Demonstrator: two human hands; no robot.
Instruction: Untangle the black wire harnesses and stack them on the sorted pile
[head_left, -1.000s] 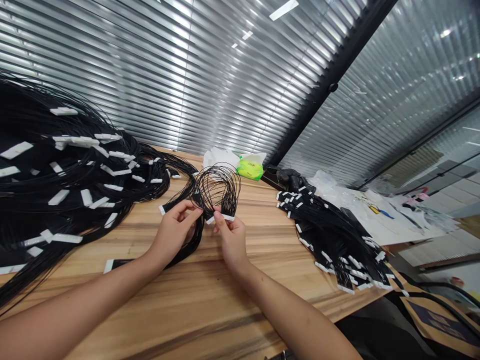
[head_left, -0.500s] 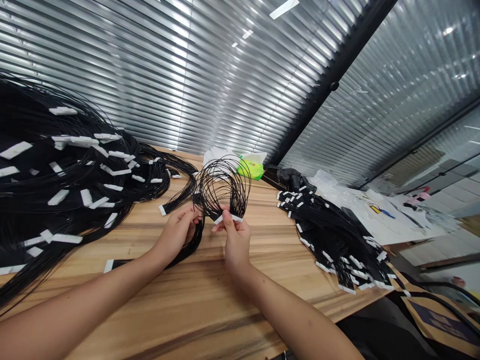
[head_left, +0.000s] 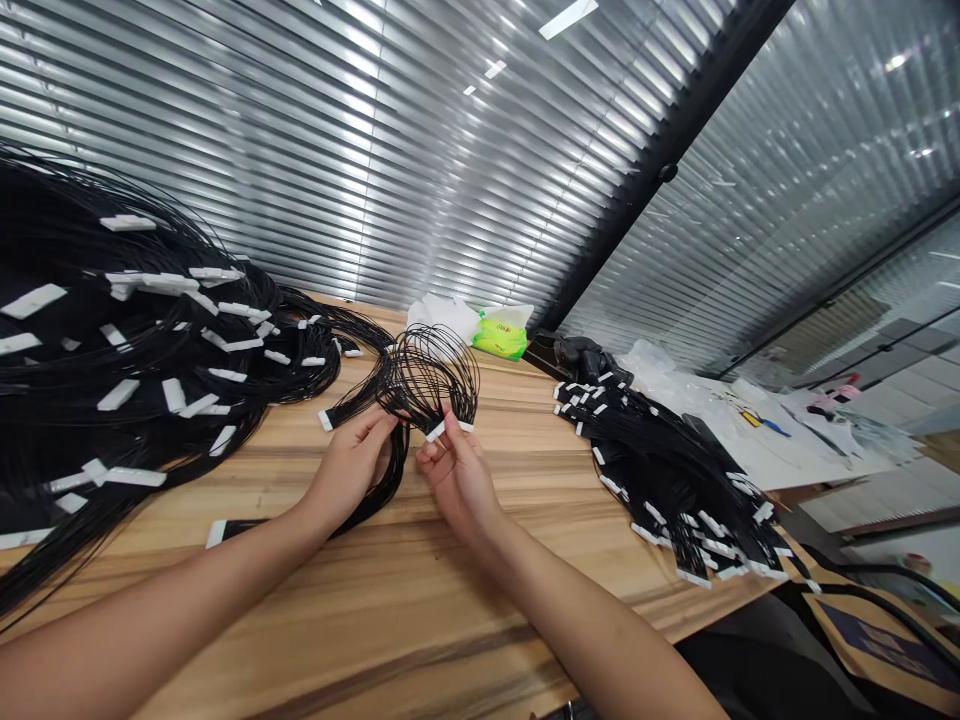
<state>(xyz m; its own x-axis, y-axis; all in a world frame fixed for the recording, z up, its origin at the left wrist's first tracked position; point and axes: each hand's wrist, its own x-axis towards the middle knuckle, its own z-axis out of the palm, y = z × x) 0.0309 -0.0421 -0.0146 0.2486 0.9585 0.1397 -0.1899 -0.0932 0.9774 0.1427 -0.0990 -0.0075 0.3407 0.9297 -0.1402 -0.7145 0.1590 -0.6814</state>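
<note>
Over the wooden table (head_left: 390,600), both hands work one bundle of thin black wires (head_left: 431,370) bent into a loop. My left hand (head_left: 352,465) is closed on the black wire strands at the loop's left foot. My right hand (head_left: 454,470) pinches the white connector (head_left: 442,429) at the loop's right end, fingers closed on it. More black wires trail from under my left hand toward a white-tipped end (head_left: 217,532) on the table.
A big heap of black wire harnesses with white connectors (head_left: 112,360) fills the left. A second stack of harnesses (head_left: 667,480) lies at the right. A green packet (head_left: 500,338) and white paper sit at the back. Slatted blinds stand behind.
The wire loop rose and spread, then came back lower and tighter. My right hand shifted slightly left and down with the connector. My left hand stayed in place.
</note>
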